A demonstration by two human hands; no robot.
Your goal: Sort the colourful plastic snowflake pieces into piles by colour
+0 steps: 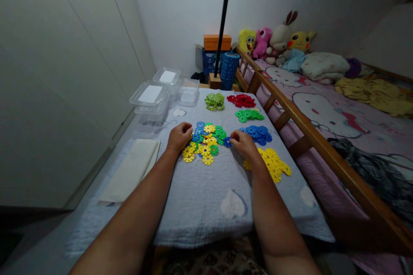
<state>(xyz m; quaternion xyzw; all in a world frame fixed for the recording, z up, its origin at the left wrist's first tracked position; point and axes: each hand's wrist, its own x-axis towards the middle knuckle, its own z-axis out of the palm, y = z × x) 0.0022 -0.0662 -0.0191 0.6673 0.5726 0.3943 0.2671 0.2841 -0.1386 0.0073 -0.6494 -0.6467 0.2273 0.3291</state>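
Note:
My right hand (244,144) pinches a blue snowflake disc (227,142) between thumb and fingers, just right of a mixed pile of plastic snowflake discs (206,139) in yellow, green and blue. At the left edge of that pile rests my left hand (180,136), its fingers curled together; whatever they may hold is hidden. Sorted heaps lie beyond and beside my right hand: blue discs (258,134), yellow discs (273,164) partly behind my wrist, green discs (249,115), red discs (241,100) and light green discs (214,101).
Clear plastic boxes (150,96) stand at the table's back left. A folded cream cloth (130,169) lies left of my forearm. The wooden bed rail (287,114) runs along the right side, and a black pole (222,25) rises behind the table (200,206).

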